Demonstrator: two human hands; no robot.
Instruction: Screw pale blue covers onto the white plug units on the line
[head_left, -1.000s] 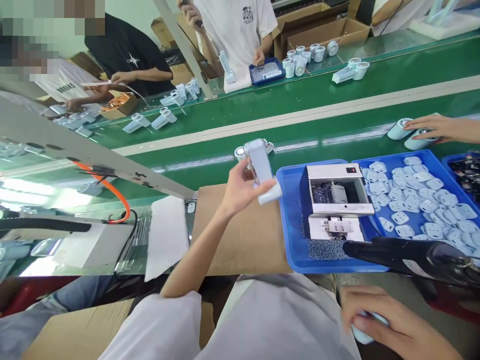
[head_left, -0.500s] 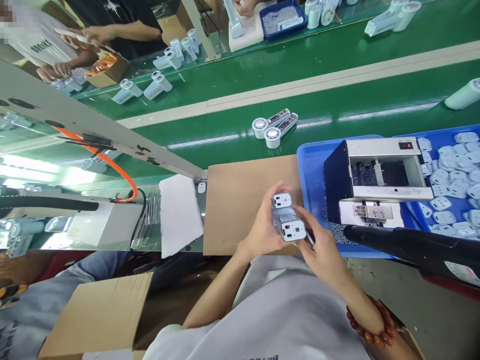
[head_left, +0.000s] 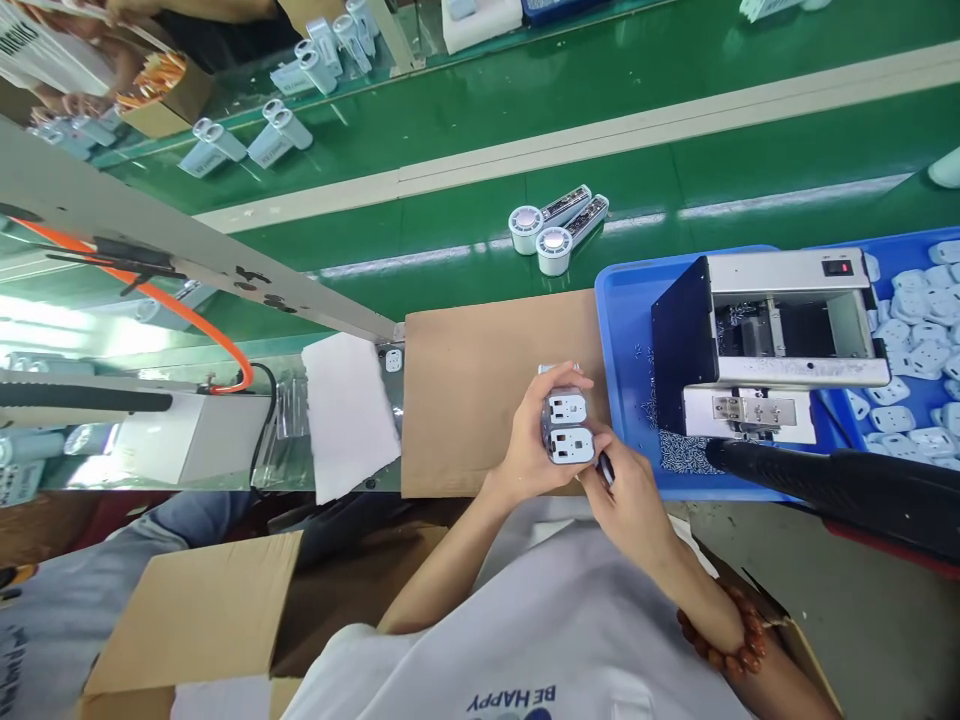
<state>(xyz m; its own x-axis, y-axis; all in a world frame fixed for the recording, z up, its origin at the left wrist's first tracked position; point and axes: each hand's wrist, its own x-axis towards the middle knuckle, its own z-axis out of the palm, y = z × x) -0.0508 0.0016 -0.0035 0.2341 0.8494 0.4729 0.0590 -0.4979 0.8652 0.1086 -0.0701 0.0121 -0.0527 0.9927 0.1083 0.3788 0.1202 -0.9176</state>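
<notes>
My left hand (head_left: 525, 440) is wrapped around two pale handheld devices side by side, their flat white ends facing up. The upper end plate (head_left: 568, 408) and the lower end plate (head_left: 571, 446) both have small dark rectangular openings. Closed at the lower device's right side, my right hand (head_left: 626, 495) presses its fingertips against that device. A small dark piece (head_left: 606, 468) shows between its fingers, too hidden to name. Both hands are over the near part of a brown cardboard sheet (head_left: 480, 400).
Two round-headed devices (head_left: 555, 250) with exposed circuit boards lie on the green conveyor (head_left: 420, 250). At right, a screw feeder machine (head_left: 772, 340) stands in a blue tray (head_left: 622, 350) holding loose screws, with a black power tool (head_left: 817, 485) in front. White plates (head_left: 911, 335) fill another tray.
The view has tilted downward. The two devices have turned in my left hand, so their end plates now line up closely, and my right fingers have moved in against the lower one.
</notes>
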